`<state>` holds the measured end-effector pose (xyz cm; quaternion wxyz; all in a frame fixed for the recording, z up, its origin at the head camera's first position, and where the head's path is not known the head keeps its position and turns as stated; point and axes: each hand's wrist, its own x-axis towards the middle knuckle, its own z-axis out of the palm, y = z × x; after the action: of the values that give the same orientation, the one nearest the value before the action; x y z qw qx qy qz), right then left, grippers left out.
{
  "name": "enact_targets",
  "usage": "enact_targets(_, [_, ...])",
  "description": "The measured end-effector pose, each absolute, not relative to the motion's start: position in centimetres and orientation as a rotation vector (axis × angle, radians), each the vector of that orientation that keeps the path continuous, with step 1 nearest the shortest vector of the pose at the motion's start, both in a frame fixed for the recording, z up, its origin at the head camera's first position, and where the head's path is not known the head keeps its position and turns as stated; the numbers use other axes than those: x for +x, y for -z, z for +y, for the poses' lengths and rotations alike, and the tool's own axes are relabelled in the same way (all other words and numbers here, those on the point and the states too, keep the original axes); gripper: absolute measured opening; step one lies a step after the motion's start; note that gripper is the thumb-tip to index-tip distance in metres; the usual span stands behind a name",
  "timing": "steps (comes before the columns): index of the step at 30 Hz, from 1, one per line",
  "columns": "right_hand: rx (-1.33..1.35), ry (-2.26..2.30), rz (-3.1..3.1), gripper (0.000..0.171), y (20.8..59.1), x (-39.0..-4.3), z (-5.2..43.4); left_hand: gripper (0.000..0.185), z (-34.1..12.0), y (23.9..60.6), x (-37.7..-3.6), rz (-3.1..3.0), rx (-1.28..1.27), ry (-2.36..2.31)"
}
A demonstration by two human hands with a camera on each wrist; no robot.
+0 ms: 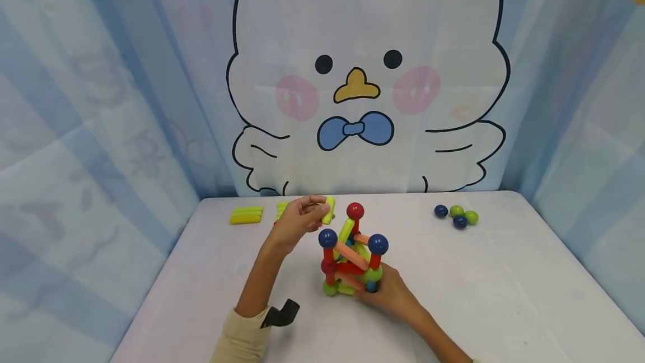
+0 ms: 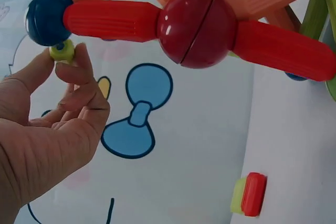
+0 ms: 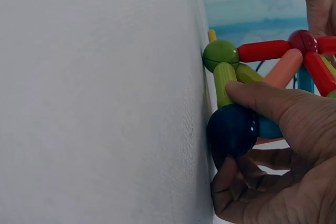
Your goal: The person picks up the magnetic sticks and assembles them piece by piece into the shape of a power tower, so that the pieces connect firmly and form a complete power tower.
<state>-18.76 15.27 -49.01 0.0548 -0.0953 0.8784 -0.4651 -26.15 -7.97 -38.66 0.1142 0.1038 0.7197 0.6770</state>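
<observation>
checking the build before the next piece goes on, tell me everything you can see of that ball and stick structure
The ball and stick structure stands upright on the white table, near its middle. It looks like glossy plastic: ribbed red, orange and yellow-green sticks joined at dark blue, red and green balls, forming a rough cube with diagonal braces. One red ball tops the far side. The right hand grips its near lower corner, fingers curled round a dark blue ball. The left hand pinches a yellow-green stick just beside its top, apart from it.
</observation>
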Motion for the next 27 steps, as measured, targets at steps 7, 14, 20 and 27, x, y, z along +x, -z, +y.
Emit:
enact_targets(7, [-0.279, 1.426, 2.658, 0.086, 49.0, -18.8, 15.3, 0.022, -7.4, 38.1, -25.2, 2.039, 0.396, -1.972])
enact_targets(14, [-0.245, 1.419, 2.669, 0.082, 49.0, -18.9, 15.2, 0.019, -6.5, 37.8, -25.4, 2.070, 0.447, -1.914])
enact_targets(20, [-0.284, 1.437, 2.661, 0.083, 49.1, -19.1, 15.4, 0.019, -5.9, 37.7, -25.5, 2.070, 0.409, -1.843])
enact_targets(27, [-0.282, 1.433, 2.652, 0.083, 48.9, -19.0, 15.3, 0.018, -5.7, 37.4, -25.5, 2.083, 0.411, -1.833])
